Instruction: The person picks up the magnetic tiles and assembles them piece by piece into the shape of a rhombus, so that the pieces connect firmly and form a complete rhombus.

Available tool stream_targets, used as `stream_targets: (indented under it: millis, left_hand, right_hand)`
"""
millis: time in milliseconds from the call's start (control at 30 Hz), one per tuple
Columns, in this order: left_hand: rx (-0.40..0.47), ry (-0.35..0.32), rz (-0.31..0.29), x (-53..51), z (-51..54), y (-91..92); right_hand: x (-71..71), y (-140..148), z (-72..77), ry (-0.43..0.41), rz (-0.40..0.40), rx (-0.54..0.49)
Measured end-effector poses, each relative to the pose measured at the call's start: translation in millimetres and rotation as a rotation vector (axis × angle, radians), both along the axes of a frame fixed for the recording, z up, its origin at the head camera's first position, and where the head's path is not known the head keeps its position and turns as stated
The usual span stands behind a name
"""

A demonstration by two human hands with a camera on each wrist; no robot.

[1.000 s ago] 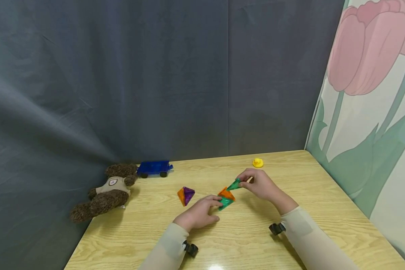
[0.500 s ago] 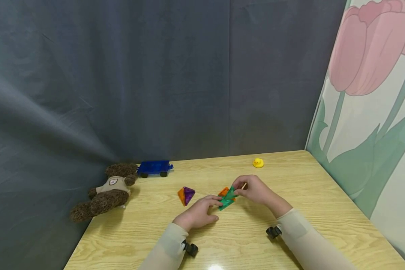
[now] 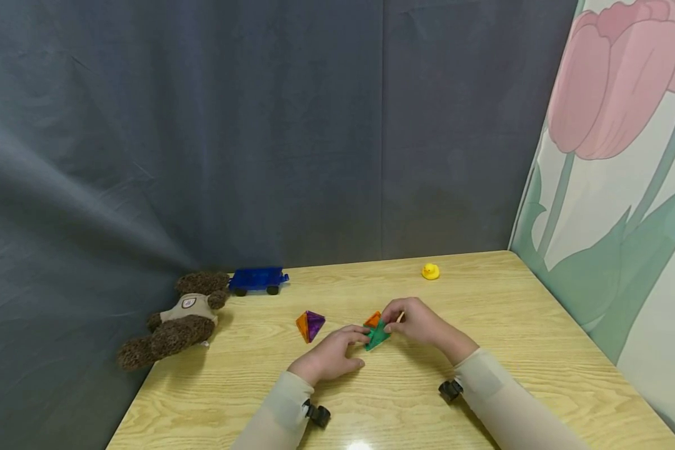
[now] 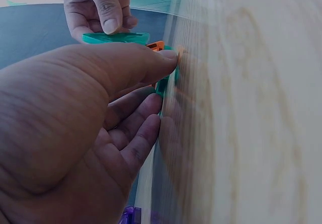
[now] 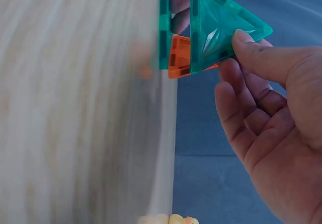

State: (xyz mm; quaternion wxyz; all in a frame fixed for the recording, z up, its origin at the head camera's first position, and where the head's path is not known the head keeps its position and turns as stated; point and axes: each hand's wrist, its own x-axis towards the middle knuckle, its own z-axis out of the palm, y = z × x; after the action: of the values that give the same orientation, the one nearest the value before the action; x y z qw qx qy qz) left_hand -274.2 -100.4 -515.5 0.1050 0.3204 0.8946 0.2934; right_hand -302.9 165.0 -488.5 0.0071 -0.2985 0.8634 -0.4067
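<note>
My right hand (image 3: 419, 322) pinches a translucent green triangular magnetic tile (image 5: 221, 30) by one corner, between thumb and fingers. This tile stands tilted above the table, over a small group of tiles. In that group are an orange tile (image 3: 373, 319), also an orange tile edge (image 5: 179, 58) in the right wrist view, and a second green tile (image 5: 164, 30) flat at the tabletop. My left hand (image 3: 332, 355) rests at the left side of the group, its extended fingertips touching it and its thumb apart. Whether the upper green tile touches the others is unclear.
An orange and purple tile piece (image 3: 310, 327) stands left of the hands. Farther back are a blue toy wagon base (image 3: 257, 280) and a yellow rubber duck (image 3: 430, 271). A brown teddy bear (image 3: 185, 315) lies at the table's left edge. A dark curtain (image 3: 292, 137) hangs behind.
My right hand has brought its green tile down and leftward, from behind the orange tile to over the lower green tile. My left hand has stayed nearly still.
</note>
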Motion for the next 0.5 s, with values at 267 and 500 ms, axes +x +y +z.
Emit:
stream_targets:
  millis: [267, 500]
  left_hand:
    - [-0.002, -0.003, -0.002, -0.1, -0.1, -0.4]
    - [-0.005, -0.004, 0.002, -0.8, -0.9, -0.6]
  right_hand:
    - [-0.9, -2.6, -6.9, 0.001, 0.004, 0.018]
    - [-2.9, -4.5, -11.6, 0.002, 0.008, 0.034]
